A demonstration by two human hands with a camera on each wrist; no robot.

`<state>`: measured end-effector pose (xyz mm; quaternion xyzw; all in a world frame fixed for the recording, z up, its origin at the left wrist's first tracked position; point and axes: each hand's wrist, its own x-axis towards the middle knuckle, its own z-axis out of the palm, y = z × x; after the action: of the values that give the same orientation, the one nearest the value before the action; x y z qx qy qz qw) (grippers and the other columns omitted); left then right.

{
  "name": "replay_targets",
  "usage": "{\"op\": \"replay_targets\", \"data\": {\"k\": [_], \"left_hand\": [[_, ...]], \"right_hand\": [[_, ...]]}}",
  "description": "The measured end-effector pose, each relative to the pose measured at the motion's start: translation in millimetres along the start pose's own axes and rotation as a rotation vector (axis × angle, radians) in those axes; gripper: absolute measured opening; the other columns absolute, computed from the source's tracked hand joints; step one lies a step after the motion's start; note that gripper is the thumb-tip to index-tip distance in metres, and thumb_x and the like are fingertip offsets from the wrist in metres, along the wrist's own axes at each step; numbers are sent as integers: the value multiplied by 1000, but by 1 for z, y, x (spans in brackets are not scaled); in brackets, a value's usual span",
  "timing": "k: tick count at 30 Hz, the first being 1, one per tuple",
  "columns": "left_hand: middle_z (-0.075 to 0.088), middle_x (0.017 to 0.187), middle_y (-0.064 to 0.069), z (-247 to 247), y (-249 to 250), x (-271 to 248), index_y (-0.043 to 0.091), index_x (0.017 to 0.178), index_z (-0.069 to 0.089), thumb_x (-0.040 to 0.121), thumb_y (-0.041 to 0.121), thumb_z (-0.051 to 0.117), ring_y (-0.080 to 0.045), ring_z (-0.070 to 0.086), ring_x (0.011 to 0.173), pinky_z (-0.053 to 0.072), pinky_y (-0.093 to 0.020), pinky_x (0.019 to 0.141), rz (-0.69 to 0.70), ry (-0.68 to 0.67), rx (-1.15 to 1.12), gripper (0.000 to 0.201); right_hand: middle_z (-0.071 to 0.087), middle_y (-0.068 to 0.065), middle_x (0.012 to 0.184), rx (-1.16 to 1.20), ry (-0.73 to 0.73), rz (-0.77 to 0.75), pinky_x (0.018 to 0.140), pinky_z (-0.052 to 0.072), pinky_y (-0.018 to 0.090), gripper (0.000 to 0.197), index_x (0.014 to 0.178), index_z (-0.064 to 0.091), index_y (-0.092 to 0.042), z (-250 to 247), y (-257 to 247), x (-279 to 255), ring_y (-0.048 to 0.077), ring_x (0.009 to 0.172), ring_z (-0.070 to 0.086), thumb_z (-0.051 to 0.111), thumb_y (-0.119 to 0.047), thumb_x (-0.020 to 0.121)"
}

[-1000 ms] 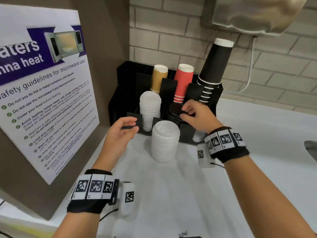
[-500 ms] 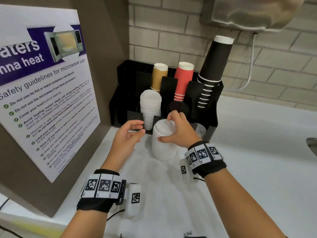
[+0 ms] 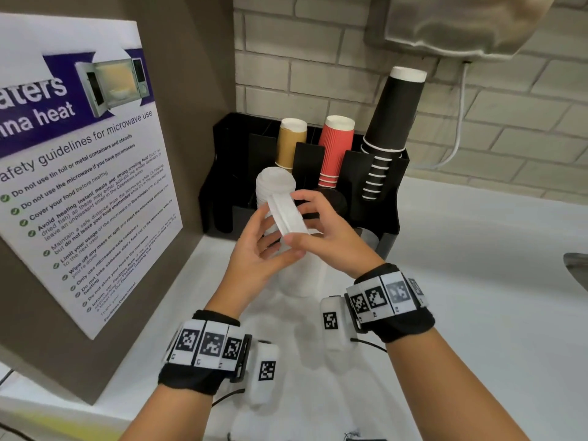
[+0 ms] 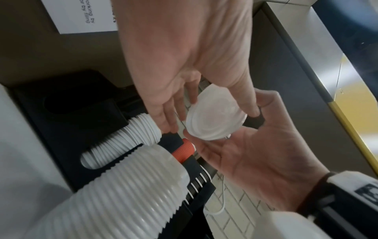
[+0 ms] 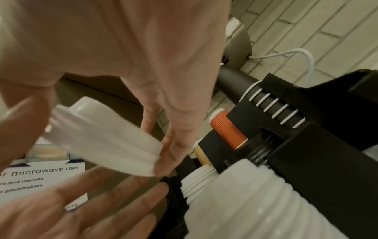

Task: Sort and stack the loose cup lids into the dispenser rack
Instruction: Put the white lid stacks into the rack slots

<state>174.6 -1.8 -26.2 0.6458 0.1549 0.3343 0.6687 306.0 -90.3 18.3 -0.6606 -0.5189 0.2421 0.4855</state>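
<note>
A person's two hands hold a small bundle of white lids (image 3: 288, 218) tilted on edge, just in front of the black dispenser rack (image 3: 375, 198). The right hand (image 3: 331, 232) grips the bundle, thumb on its near edge and fingers over the top. The left hand (image 3: 257, 249) lies open beneath it, fingers straight, cupping. A tall loose stack of white lids (image 4: 114, 190) stands on the white counter (image 3: 477, 281) just in front of the rack, below the hands. Another white lid stack (image 3: 275, 186) sits in the rack's front slot. To do this well, square the bundle's rims, match its size to the right slot, then lower it straight down so nothing topples.
</note>
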Motion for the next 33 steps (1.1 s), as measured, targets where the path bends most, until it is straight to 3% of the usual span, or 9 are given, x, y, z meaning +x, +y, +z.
{"op": "replay_targets", "data": {"k": [3,8,12,17,21,24,27,30,33], "left_hand": [[60,133,2,-2,3,-1,24,139,45,63,25,89,-16,59,121,44,-49,106,13,-22,36,88],[53,135,1,0,4,-2,37,141,37,55,18,91,-12,58,119,50,-41,101,33,-22,72,103],[54,134,5,1,7,-4,31,144,37,54,22,89,-10,56,120,47,-44,104,14,-57,100,104],[52,138,0,5,9,-6,26,146,36,54,21,88,-13,54,123,46,-47,105,4,-76,116,106],[48,141,-2,4,6,-4,35,145,33,55,23,86,-17,54,124,47,-42,104,12,-82,133,105],[50,135,3,-3,2,-2,47,134,37,61,32,81,-12,59,116,52,-27,92,12,-11,113,87],[57,123,4,-13,1,1,43,124,49,70,39,72,-2,63,100,50,-13,79,29,97,119,59],[58,117,6,-21,-2,2,39,114,56,83,26,69,6,63,88,49,-20,84,42,158,157,36],[58,116,9,-26,-5,2,37,109,60,88,15,67,7,63,87,49,-28,91,29,165,182,31]], "right_hand": [[52,-5,121,-15,-59,7,91,52,27,68,133,37,-38,-8,-7,-5,9,108,59,76,-20,80],[54,-18,116,-72,-172,-9,96,50,29,74,133,39,-52,-20,-14,-9,4,109,57,80,-28,76],[57,-16,116,-78,-178,-16,91,53,29,70,130,48,-45,-25,-16,-9,3,108,58,83,-28,71],[58,-11,116,-86,-130,-34,85,52,22,64,126,53,-38,-25,-15,-9,3,105,59,83,-28,70],[58,-10,116,-84,-122,-21,88,54,25,65,127,51,-37,-28,-11,-9,1,103,59,82,-23,72],[59,-4,117,-32,-42,-26,87,54,25,64,126,51,-37,-45,-7,-5,5,104,60,81,-23,71],[59,0,115,-5,190,-19,84,54,26,62,125,51,-35,-77,3,5,13,102,62,80,-20,72],[59,2,116,-132,335,42,84,50,22,61,125,47,-34,-107,21,15,11,101,60,80,-20,75],[56,-3,113,-336,348,141,77,39,17,65,127,46,-34,-125,44,20,10,99,54,81,-26,73]]}}
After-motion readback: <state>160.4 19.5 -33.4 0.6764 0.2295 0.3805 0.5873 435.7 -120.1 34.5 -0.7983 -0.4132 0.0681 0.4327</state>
